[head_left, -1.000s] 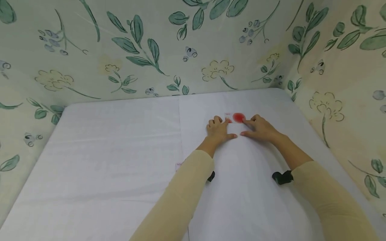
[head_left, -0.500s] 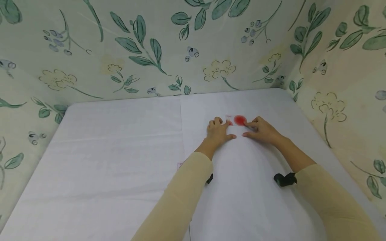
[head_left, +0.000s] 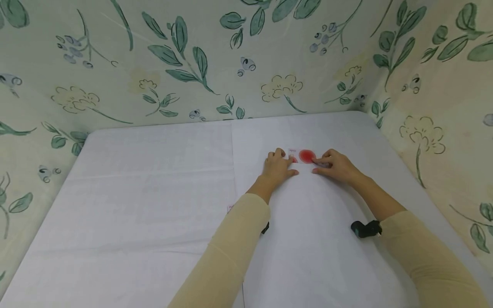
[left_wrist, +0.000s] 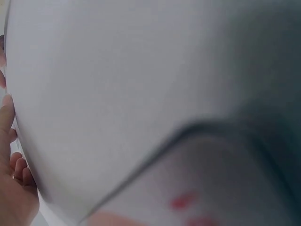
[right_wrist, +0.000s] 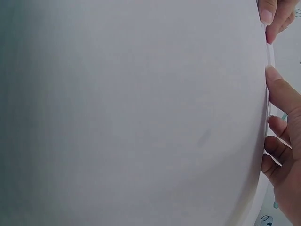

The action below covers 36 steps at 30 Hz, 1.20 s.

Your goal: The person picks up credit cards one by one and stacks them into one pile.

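A large white sheet of paper [head_left: 308,214] bulges up from the table toward the forearms. At its far edge my left hand [head_left: 275,167] pinches it, thumb on the near side. My right hand [head_left: 336,166] pinches the same edge a little to the right. Between the fingertips shows a printed strip with a red spot [head_left: 307,156]. In the right wrist view the right hand [right_wrist: 288,146] has its thumb in front of the edge and fingers curled behind. The left wrist view shows the curved sheet [left_wrist: 103,94] with blurred red marks [left_wrist: 183,201] underneath.
A white-covered table [head_left: 135,179] runs to the patterned curtain [head_left: 173,64] at the back and right. A small printed label [head_left: 230,208] peeks out beside the left sleeve [head_left: 231,239]. A black wrist camera [head_left: 366,229] sits at the right cuff.
The pinched edge and the red spot have come slightly nearer, and a little more of the red spot shows. The two thumbs have moved somewhat apart. The view has shifted slightly.
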Each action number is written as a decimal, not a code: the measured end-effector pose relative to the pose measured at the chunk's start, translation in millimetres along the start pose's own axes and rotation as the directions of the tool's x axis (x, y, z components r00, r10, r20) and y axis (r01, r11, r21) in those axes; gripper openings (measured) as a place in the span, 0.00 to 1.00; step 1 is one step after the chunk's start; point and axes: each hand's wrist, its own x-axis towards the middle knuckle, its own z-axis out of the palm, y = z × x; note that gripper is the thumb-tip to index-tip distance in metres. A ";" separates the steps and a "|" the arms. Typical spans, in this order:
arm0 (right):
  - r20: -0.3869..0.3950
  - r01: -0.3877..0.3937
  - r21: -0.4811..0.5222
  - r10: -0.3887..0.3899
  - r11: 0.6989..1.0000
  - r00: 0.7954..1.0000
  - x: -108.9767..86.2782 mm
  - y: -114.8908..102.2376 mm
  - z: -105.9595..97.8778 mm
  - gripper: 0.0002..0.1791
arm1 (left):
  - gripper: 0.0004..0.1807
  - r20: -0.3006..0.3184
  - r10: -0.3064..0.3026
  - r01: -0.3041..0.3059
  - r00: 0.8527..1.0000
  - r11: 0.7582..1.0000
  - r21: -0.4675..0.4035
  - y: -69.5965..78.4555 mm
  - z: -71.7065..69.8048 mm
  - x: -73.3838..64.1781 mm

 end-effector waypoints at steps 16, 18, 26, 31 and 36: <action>-0.018 -0.002 0.047 0.002 0.999 1.000 4.6 7.5 4.1 0.39 | 0.44 -0.002 -0.079 0.074 0.997 0.946 -0.314 -9.8 4.0 4.1; 0.000 -0.010 0.044 0.010 0.999 1.000 7.6 8.5 4.7 0.41 | 0.45 0.018 -0.102 0.102 0.995 0.940 -0.326 -9.2 1.5 4.9; 0.041 -0.025 0.029 0.024 0.999 0.999 16.8 8.2 2.3 0.42 | 0.42 0.056 -0.148 0.157 0.987 0.962 -0.225 -2.7 -6.4 8.3; 0.046 -0.058 0.049 0.056 0.997 0.997 17.0 7.0 1.7 0.39 | 0.40 0.057 -0.180 0.188 0.982 0.959 -0.211 2.2 -3.5 10.6; 0.022 -0.049 0.068 0.047 0.996 0.999 15.0 8.1 1.6 0.35 | 0.38 0.056 -0.196 0.204 0.979 0.958 -0.203 4.1 -1.8 12.8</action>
